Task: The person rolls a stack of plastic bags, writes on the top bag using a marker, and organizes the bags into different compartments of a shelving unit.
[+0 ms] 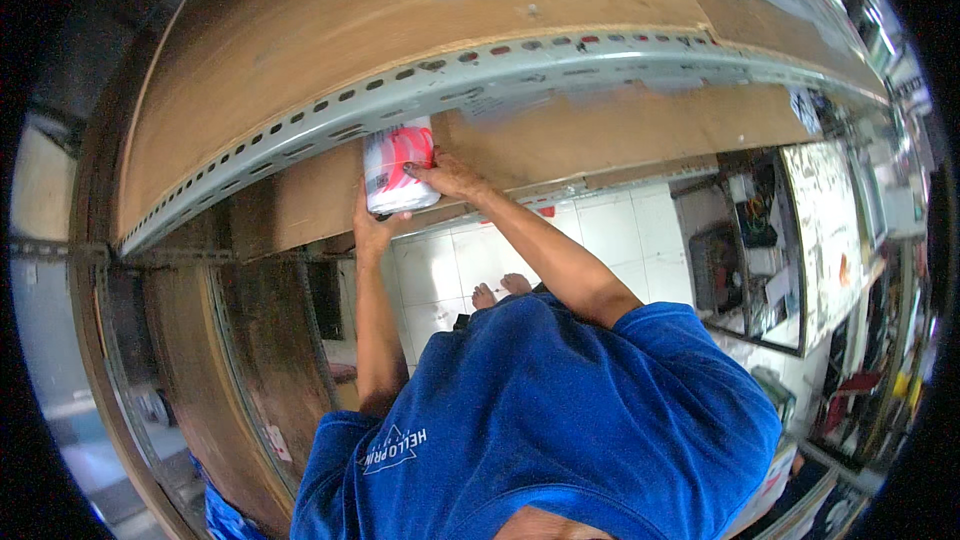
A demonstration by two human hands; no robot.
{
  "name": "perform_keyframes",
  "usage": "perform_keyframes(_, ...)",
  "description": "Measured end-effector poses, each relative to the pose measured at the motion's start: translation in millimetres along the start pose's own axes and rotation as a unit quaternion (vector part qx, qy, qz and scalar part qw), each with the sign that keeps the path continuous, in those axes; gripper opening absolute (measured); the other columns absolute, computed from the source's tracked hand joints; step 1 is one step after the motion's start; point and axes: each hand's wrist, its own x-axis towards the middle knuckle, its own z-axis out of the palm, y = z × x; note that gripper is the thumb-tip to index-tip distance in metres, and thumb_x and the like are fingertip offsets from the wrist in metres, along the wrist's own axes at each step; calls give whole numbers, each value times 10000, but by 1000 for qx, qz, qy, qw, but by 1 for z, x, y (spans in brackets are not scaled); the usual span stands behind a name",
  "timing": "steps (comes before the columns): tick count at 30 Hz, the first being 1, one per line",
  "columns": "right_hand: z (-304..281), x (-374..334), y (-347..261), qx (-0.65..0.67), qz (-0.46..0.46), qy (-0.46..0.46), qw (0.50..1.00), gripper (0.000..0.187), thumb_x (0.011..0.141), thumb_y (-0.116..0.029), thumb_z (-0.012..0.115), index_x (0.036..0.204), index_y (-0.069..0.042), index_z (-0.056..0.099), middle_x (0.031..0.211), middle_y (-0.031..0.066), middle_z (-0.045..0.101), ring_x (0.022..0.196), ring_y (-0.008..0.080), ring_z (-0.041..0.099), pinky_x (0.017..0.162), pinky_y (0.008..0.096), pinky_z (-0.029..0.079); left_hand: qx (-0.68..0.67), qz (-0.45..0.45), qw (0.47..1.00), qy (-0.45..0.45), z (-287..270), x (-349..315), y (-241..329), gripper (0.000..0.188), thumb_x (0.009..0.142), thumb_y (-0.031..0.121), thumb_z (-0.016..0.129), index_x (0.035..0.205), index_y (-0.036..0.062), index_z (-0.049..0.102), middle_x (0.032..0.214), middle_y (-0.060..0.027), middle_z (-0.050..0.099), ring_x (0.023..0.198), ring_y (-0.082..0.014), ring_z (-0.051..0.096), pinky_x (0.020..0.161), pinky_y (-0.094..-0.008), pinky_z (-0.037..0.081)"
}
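Note:
A white package with pink swirls (400, 168) is between my two hands at the edge of a wooden shelf. Its upper end passes behind a perforated grey metal rail, so part of it is hidden. My left hand (378, 224) holds it from the left side and the bottom, fingers partly out of sight behind it. On the other side, my right hand (447, 176) grips it with the thumb across its front. The exact kind of package cannot be made out.
The perforated metal rail (520, 68) runs along the front of the upper brown shelf (330, 30). Below it lies the lower wooden shelf board (600, 135). An open cabinet with a white top (825, 230) stands at the right. White floor tiles (610, 230) show beneath.

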Motion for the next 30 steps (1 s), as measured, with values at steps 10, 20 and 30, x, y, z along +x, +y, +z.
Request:
perform_keyframes(10,-1,-25,-15,-16,63,24,998,878,855,-673,512,1426,-17,393,1343,227,530,1258,330,501,1066,398,363,-42,23,998,45,12,-4,-19,958,636,-64,800,1451,-28,298,1404,-179,429,1255,-257,470,1068,-374,381)
perform_keyframes(20,-57,-110,8,-86,-48,16,995,827,864,-614,558,1376,21,419,1153,228,637,1047,390,619,889,451,481,44,92,989,111,22,-34,-45,750,769,-5,760,1399,-48,356,1322,-183,515,1182,-275,528,999,-392,417)
perform_keyframes(30,-213,-260,128,-140,3,134,981,742,800,-450,716,1348,-7,485,1032,217,677,957,351,654,829,408,516,379,-51,864,329,108,-142,-122,879,782,276,796,1457,-1,306,1365,-244,470,1199,-357,498,996,-442,408)
